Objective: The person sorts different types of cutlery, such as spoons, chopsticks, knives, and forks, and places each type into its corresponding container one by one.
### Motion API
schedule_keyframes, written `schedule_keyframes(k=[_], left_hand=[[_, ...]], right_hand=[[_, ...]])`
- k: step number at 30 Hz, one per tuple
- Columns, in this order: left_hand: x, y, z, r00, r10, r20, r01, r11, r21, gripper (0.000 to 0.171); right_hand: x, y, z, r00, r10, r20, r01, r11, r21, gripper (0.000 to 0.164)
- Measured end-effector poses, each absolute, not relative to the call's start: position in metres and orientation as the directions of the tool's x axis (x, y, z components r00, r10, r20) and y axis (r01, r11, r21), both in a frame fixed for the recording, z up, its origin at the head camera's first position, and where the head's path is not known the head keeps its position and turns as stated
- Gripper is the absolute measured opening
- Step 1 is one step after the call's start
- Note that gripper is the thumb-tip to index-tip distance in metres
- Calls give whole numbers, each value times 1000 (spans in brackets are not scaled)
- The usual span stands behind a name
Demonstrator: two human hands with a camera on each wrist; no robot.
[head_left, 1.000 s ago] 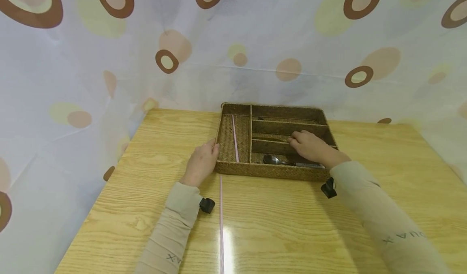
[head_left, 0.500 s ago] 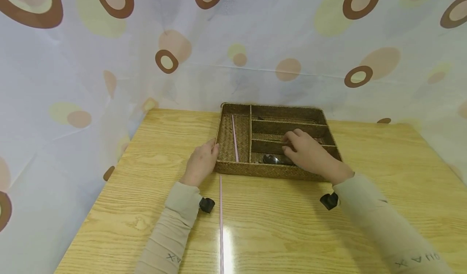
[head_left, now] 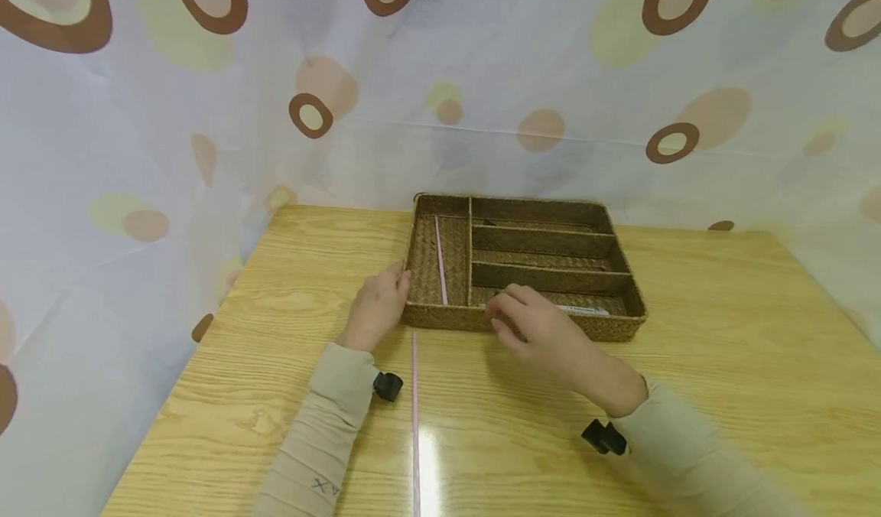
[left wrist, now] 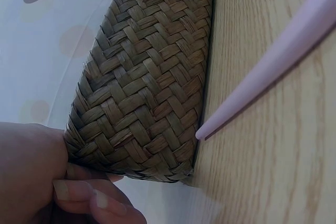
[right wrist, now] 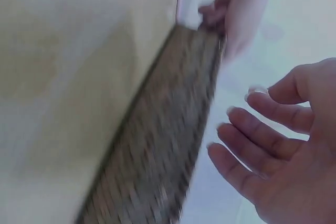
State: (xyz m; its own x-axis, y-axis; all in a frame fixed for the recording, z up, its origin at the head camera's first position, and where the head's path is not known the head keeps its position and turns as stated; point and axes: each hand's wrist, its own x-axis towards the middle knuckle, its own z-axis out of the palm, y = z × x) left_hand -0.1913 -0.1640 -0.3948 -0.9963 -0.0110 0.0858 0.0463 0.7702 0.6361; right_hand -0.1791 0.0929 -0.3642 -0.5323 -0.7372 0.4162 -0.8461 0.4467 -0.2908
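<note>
A brown woven cutlery tray (head_left: 606, 329) with several compartments stands at the back of the table. My left hand (head_left: 377, 307) grips its left side near the front corner; the left wrist view shows the fingers (left wrist: 113, 203) bent around the woven wall (left wrist: 147, 77). My right hand (head_left: 540, 333) is over the tray's front edge, in front of the front compartment. Its fingers are loosely bent with nothing between them, as the right wrist view shows. A utensil handle (head_left: 581, 310) lies in the front compartment; the rest of it is hidden behind the right hand.
A pink strip (head_left: 415, 417) runs along the wooden table (head_left: 275, 287) towards the tray, and another pink strip (head_left: 440, 261) lies in the left compartment. Something small and dark (head_left: 489, 222) sits in the back compartment. A patterned sheet (head_left: 440, 157) hangs behind the table.
My right hand has moved from the middle compartment forward and left to the tray's front edge, now covering the spoon's bowl. The left hand has stayed on the tray.
</note>
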Motion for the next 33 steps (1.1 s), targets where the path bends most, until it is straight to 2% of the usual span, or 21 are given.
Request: schedule_keyframes(k=[3, 8, 11, 16, 20, 23, 28, 33], left_hand=[[-192, -165, -396, -996, -12, 85, 45, 769, 637, 43], [-192, -164, -396, -998, -11, 61, 31, 765, 643, 44], [-191, -164, -395, -999, -14, 48, 20, 760, 649, 46], [-191, -164, -393, -999, -18, 50, 19, 759, 651, 46], [-191, -164, -392, -998, -22, 53, 17, 764, 645, 45], [-191, -164, -392, -998, -22, 52, 17, 764, 645, 44], [-191, -164, -393, -998, -23, 60, 21, 765, 643, 43], [-192, -165, -394, -998, -24, 61, 21, 766, 642, 44]], right_hand=[[-165, 80, -374, -496, -785, 372, -863, 397, -313, 13], [-135, 59, -383, -472, -868, 156, -835, 383, -394, 19], [-120, 49, -386, -393, -916, 81, -852, 330, -407, 22], [-105, 37, -390, -234, -967, 102, -893, 172, -416, 20], [-99, 30, -393, -164, -982, 93, -924, 120, -364, 15], [-97, 27, -395, -163, -985, 63, -930, 132, -343, 12], [-94, 24, -396, -197, -979, 45, -922, 169, -347, 6], [-91, 21, -399, -276, -960, 55, -888, 232, -398, 9]])
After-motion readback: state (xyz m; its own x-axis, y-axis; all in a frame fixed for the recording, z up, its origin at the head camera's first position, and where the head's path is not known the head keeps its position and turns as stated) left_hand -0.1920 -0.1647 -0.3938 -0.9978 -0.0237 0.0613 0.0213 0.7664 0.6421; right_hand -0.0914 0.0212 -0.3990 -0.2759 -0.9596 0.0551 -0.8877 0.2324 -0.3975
